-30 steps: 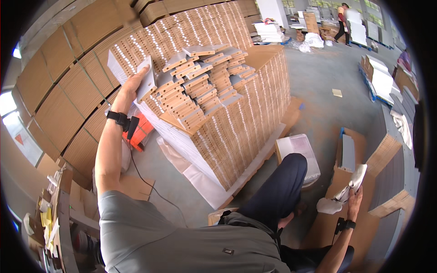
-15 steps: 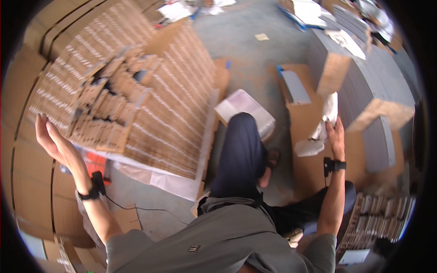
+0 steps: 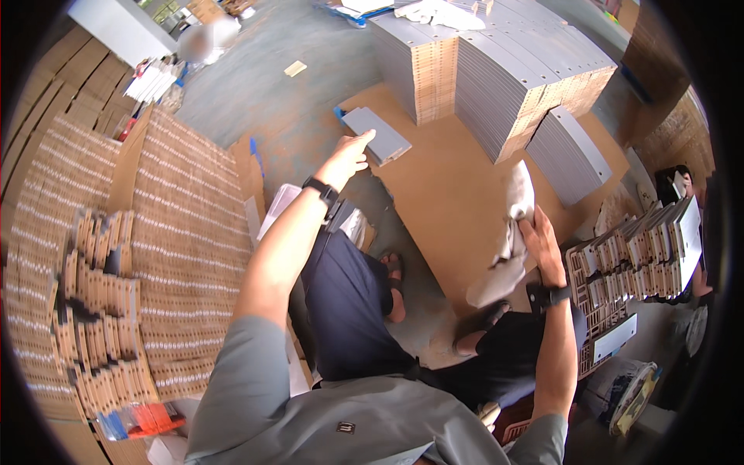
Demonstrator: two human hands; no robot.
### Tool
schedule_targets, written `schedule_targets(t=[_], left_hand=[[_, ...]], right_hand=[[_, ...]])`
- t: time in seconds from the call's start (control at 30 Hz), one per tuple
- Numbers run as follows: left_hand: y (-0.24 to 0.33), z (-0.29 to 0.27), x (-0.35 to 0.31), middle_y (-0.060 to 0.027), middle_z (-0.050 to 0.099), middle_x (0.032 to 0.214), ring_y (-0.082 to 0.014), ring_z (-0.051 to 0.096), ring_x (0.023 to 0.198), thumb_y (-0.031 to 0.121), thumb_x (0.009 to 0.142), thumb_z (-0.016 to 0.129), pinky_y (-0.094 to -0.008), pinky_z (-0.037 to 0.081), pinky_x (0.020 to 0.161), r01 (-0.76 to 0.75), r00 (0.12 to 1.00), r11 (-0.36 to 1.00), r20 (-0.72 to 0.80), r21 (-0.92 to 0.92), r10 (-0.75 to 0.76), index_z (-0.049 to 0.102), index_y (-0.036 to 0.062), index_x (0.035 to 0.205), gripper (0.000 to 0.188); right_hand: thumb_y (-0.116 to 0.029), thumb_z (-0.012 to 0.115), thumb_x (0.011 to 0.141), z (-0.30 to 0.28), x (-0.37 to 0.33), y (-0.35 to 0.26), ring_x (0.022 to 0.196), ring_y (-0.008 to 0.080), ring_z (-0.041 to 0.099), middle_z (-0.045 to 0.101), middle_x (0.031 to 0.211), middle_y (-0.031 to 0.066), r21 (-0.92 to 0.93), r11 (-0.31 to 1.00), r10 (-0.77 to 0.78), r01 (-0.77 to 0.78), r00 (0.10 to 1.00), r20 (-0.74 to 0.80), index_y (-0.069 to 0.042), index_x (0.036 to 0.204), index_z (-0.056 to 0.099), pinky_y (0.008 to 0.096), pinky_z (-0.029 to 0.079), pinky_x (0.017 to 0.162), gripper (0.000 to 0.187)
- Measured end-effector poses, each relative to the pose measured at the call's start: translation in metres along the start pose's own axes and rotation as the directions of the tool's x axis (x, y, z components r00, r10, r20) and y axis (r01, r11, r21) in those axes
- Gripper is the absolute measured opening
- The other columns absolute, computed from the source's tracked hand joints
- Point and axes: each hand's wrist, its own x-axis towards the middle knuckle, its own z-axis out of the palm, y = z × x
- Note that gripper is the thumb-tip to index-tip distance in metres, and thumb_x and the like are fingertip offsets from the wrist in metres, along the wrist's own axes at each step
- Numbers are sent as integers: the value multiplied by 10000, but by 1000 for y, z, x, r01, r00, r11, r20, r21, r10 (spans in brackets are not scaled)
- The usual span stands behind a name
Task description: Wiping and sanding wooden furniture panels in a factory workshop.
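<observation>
My right hand [image 3: 542,244] is closed around a crumpled white cloth [image 3: 511,260], which hangs above the brown cardboard sheet [image 3: 442,205] on the floor. My left hand [image 3: 347,160] reaches forward with its index finger stretched out and the other fingers loosely bent. Its fingertips are at the near left side of a small stack of grey panels [image 3: 380,141] lying flat on the cardboard; whether they touch it I cannot tell. The left hand holds nothing that I can see.
Tall stacks of grey panels [image 3: 535,74] stand at the far right, with a leaning stack [image 3: 570,155] beside them. More panels [image 3: 643,256] stand edgewise at the right. Large stacks of drilled boards [image 3: 186,256] fill the left. A person [image 3: 205,43] is far off at the upper left.
My view has turned right. My left hand has swung from beside the drilled boards over to the small grey stack. The right hand still holds the cloth.
</observation>
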Motion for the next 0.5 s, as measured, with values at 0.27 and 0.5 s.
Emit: schedule_targets(t=[0.27, 0.5], left_hand=[[-87, 47, 184, -217, 625, 1412, -334, 589, 1322, 404, 935, 757, -430, 477, 1070, 269, 938, 940, -278, 210, -207, 598, -64, 1366, 655], [-166, 50, 255, -269, 620, 1384, -353, 615, 1287, 292, 889, 827, -404, 494, 1095, 348, 880, 933, -375, 93, -291, 551, -108, 1347, 668]], right_hand=[[-116, 559, 905, -10, -24, -15, 715, 472, 568, 611, 826, 305, -44, 926, 372, -376, 924, -85, 61, 1038, 539, 520, 456, 677, 223], [-68, 555, 899, -3, -5, -10, 662, 428, 542, 592, 780, 267, 14, 917, 400, -399, 915, -56, 64, 1009, 526, 499, 462, 666, 174]])
